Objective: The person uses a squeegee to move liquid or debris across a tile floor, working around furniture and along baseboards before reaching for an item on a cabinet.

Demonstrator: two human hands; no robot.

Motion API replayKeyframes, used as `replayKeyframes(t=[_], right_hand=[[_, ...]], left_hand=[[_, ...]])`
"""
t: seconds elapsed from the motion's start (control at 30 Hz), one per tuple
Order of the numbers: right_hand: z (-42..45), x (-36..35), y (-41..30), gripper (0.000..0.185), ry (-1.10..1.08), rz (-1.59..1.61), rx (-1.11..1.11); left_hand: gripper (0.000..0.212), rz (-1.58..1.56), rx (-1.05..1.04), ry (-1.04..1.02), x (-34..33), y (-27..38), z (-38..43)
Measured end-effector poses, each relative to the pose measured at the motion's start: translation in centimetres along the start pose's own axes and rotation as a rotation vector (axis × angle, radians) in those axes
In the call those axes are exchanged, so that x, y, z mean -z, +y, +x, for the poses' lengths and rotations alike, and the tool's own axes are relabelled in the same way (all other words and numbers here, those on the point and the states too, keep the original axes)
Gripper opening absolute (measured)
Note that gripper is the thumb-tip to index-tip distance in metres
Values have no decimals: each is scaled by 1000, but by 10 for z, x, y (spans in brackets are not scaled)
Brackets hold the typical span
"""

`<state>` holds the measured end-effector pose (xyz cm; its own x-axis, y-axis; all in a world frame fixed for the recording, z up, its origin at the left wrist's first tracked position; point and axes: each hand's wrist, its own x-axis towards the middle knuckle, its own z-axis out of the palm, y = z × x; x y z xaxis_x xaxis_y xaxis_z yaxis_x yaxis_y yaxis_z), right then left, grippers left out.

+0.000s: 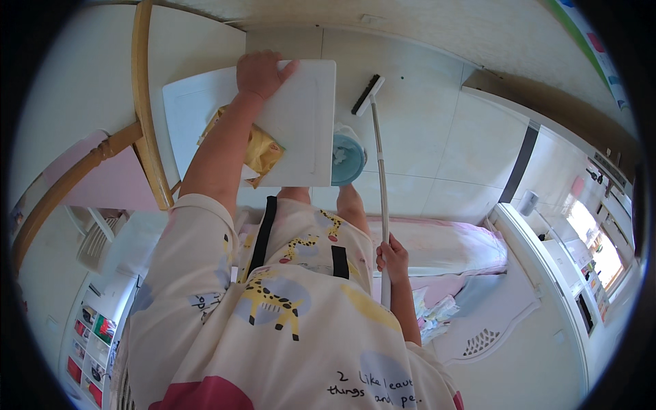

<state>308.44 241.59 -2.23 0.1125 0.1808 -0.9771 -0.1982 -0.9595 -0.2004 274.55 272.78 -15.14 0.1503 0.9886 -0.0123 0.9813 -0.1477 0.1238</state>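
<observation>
My left hand (262,74) grips the far edge of a white tabletop (302,118), with its thumb spread along the top. On that top, partly behind my left forearm, lies a crumpled yellow plastic packet (262,151). My right hand (393,258) is closed around the metal pole of a long-handled floor brush (380,148). The brush has a white head and black bristles (366,95), which lie to the right of the tabletop, over the tiled floor. Close to the tabletop's right edge stands a blue waste bin (348,161) with white scraps inside.
A wooden post (141,66) and rail rise on the left, near a pink panel (102,174). Behind on the right is a bed (441,248) with a white headboard (487,328). A doorway (523,159) opens at the right across a dark threshold strip.
</observation>
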Motion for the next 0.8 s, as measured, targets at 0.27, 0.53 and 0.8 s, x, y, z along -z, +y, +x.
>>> replayKeyframes(t=[0.27, 0.53, 0.8], right_hand=[[37, 31, -27, 39, -51, -123, 17], [66, 82, -72, 43, -132, -350, 138], [61, 87, -65, 44, -91, -319, 157]], left_hand=[[46, 28, 109, -154, 2, 4, 0], [42, -21, 3, -42, -3, 9, -26], [41, -14, -41, -89, -4, 43, -57]])
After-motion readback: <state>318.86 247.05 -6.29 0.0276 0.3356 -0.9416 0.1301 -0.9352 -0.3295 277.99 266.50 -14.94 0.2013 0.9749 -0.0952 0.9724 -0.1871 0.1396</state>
